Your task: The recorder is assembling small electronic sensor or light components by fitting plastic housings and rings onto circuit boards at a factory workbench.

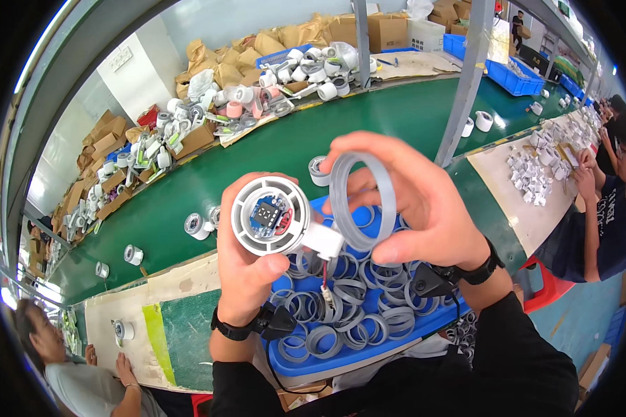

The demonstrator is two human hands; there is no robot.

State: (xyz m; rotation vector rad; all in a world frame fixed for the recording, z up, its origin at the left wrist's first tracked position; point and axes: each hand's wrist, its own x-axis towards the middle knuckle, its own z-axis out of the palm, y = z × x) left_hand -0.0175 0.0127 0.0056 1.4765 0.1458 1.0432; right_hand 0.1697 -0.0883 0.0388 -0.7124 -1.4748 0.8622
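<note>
My left hand (247,260) is wrapped round a white handheld fan body (270,215), its round open end facing me. Inside the round housing sit a small blue circuit board (266,213) with a black display and a coil of red wire. From the fan's white neck (321,240), a dark red wire hangs down to a small white connector. My right hand (424,215) grips a grey translucent ring (364,240) by its edge, upright just right of the fan body and apart from its rim. Below both hands, a blue tray (302,368) holds many similar grey rings (323,340).
Beyond the tray runs a green conveyor belt (271,149) carrying scattered white fan parts (197,226). Piled parts and boxes line its far side. A grey post (466,83) rises at the right. Co-workers sit at the left (83,368) and right (612,201), near a red stool (546,285).
</note>
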